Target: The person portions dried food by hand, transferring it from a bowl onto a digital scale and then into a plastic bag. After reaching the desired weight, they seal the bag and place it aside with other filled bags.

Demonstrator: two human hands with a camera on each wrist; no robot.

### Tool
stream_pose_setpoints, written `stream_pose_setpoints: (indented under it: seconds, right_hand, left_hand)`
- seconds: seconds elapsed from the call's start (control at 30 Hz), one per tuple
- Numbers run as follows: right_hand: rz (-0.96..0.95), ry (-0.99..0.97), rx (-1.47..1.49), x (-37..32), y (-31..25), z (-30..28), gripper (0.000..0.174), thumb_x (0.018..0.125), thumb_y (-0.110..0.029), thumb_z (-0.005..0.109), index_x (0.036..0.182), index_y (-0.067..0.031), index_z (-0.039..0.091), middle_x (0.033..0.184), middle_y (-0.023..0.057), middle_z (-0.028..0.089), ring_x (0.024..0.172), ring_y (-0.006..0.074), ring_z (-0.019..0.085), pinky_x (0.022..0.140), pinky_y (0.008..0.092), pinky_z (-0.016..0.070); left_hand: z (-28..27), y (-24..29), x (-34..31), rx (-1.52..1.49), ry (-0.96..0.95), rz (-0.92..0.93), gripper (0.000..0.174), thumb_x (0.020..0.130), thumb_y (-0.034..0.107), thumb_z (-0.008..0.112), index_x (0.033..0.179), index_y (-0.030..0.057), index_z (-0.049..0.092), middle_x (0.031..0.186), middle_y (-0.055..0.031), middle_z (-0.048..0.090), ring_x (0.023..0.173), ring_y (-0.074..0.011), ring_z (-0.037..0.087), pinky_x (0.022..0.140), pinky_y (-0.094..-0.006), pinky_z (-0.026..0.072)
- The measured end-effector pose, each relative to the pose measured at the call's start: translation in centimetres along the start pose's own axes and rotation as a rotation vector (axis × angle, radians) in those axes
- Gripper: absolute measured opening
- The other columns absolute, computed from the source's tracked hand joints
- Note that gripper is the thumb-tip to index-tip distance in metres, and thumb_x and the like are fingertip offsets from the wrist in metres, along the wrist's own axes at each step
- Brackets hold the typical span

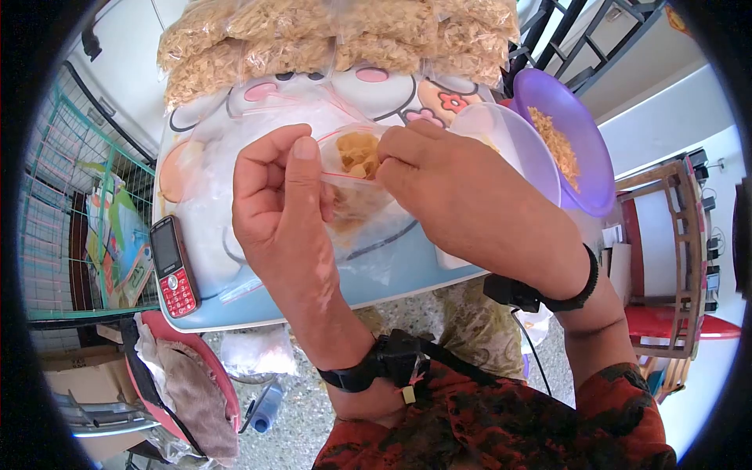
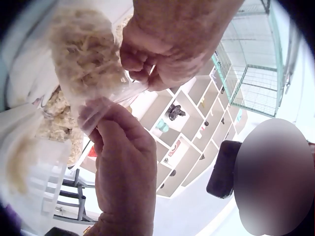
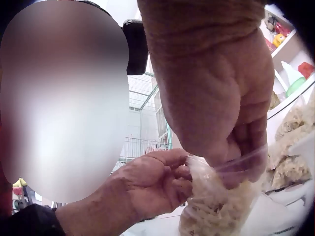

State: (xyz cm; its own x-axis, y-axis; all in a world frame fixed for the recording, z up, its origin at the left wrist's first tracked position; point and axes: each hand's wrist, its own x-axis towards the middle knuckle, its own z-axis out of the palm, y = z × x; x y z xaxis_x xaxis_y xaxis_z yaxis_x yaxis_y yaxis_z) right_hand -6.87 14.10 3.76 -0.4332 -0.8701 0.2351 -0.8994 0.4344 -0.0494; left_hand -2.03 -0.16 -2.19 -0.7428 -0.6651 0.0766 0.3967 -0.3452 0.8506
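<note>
A clear zip bag (image 1: 362,205) with a red seal line hangs between the two hands, its mouth spread, with pale yellow dried flakes (image 1: 357,153) showing inside. My left hand (image 1: 283,188) pinches the left side of the mouth between thumb and fingers. At the opposite side, my right hand (image 1: 446,168) grips the rim with curled fingers. Plastic film covers the right fingertips (image 2: 96,110) in the left wrist view. From the right wrist, the bag (image 3: 216,209) appears filled with flakes below both hands.
Filled bags of flakes (image 1: 337,43) line the table's far side. A purple basin (image 1: 591,149) of flakes and a clear tub (image 1: 513,141) stand at right. A red keypad phone (image 1: 174,266) lies at the left edge. Flat plastic bags (image 1: 227,141) lie on the patterned tabletop.
</note>
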Motion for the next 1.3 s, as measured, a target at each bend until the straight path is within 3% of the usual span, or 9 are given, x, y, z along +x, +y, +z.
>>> stream_pose_setpoints:
  seconds: [0.27,0.43,0.57,0.67,0.77,0.97,1.07,1.17,1.3]
  right_hand:
    - [0.007,0.174,0.069,-2.6,3.6,-5.0,0.017,0.078,0.0,0.061,0.094,-0.0019,0.065,0.097,0.0107,0.066,0.088,0.0292,0.063,0.077,0.0343,0.0505]
    - [0.38,-0.239,0.319,-7.7,6.4,-5.9,0.015,0.086,-0.01,0.06,0.095,0.0009,0.065,0.086,0.0142,0.068,0.081,0.0303,0.066,0.077,0.0361,0.0531]
    - [0.375,-0.455,0.548,-8.6,6.3,-5.3,0.013,0.086,-0.01,0.058,0.091,0.0002,0.065,0.082,0.0161,0.067,0.075,0.0306,0.066,0.071,0.0374,0.0516]
    - [0.285,-0.397,0.501,-9.1,7.1,-3.8,0.012,0.089,-0.007,0.059,0.096,-0.0013,0.067,0.09,0.0108,0.07,0.081,0.0254,0.068,0.072,0.034,0.052]
    - [0.29,-0.096,0.285,-9.3,7.8,-2.4,0.013,0.086,-0.011,0.058,0.089,0.0002,0.064,0.078,0.0166,0.064,0.072,0.0299,0.064,0.069,0.0378,0.0506]
    - [0.625,-0.074,0.352,-8.9,6.9,-3.8,0.026,0.083,-0.015,0.064,0.106,-0.0028,0.061,0.096,0.0138,0.064,0.079,0.0315,0.063,0.076,0.0388,0.0512]
    - [0.558,-0.038,0.29,-9.1,7.0,-2.4,0.044,0.079,-0.009,0.069,0.122,-0.0083,0.058,0.114,0.008,0.06,0.087,0.0209,0.063,0.075,0.032,0.0502]
    - [0.43,-0.036,0.186,-9.0,7.2,-0.9,0.049,0.08,-0.011,0.069,0.127,-0.0091,0.055,0.121,0.0106,0.056,0.09,0.0257,0.062,0.077,0.0353,0.0504]
    - [0.418,-0.11,0.162,-8.0,7.5,-0.1,0.039,0.081,-0.011,0.067,0.119,-0.0075,0.058,0.109,0.0123,0.058,0.085,0.0317,0.061,0.075,0.0387,0.0506]
  left_hand:
    - [-0.1,-0.4,0.7,0.03,-0.062,-0.017,0.014,0.092,0.011,0.065,0.102,0.0011,0.062,0.075,0.002,0.056,0.055,-0.0019,0.042,0.048,-0.0163,0.033]
    - [0.7,-1.1,0.8,0.04,-0.051,-0.016,0.015,0.09,0.012,0.067,0.101,0.003,0.064,0.069,0.0034,0.053,0.052,-0.0031,0.041,0.044,-0.018,0.0298]
    - [1.3,-1.0,0.6,0.075,-0.02,-0.008,0.014,0.09,0.011,0.067,0.101,0.0037,0.065,0.068,0.0035,0.053,0.051,-0.0034,0.041,0.042,-0.0185,0.0289]
    - [1.2,-1.2,0.6,0.084,-0.023,-0.001,0.014,0.09,0.012,0.067,0.102,0.0036,0.064,0.071,0.0034,0.054,0.052,-0.0032,0.042,0.043,-0.0182,0.0289]
    - [1.6,-1.3,0.5,0.062,-0.021,0.006,0.015,0.09,0.012,0.066,0.102,0.0037,0.064,0.072,0.0039,0.054,0.052,-0.0033,0.041,0.043,-0.0183,0.029]
    - [2.4,-1.2,0.4,0.069,-0.007,0.022,0.015,0.091,0.011,0.066,0.102,0.0011,0.063,0.069,0.0033,0.052,0.052,-0.0013,0.038,0.044,-0.0176,0.0278]
    - [2.6,-1.2,0.4,0.055,-0.002,0.03,0.015,0.09,0.01,0.067,0.102,0.0008,0.063,0.07,0.0031,0.052,0.052,-0.0015,0.038,0.044,-0.0179,0.0285]
    - [3.1,-1.0,0.2,0.048,0.034,0.021,0.016,0.09,0.009,0.067,0.103,0.0005,0.063,0.07,0.003,0.053,0.052,-0.0017,0.039,0.044,-0.0179,0.0291]
    - [3.0,-1.4,0.2,0.02,-0.031,0.014,0.016,0.091,0.008,0.066,0.103,0.0003,0.062,0.072,0.0025,0.054,0.052,-0.0019,0.04,0.045,-0.0177,0.0296]
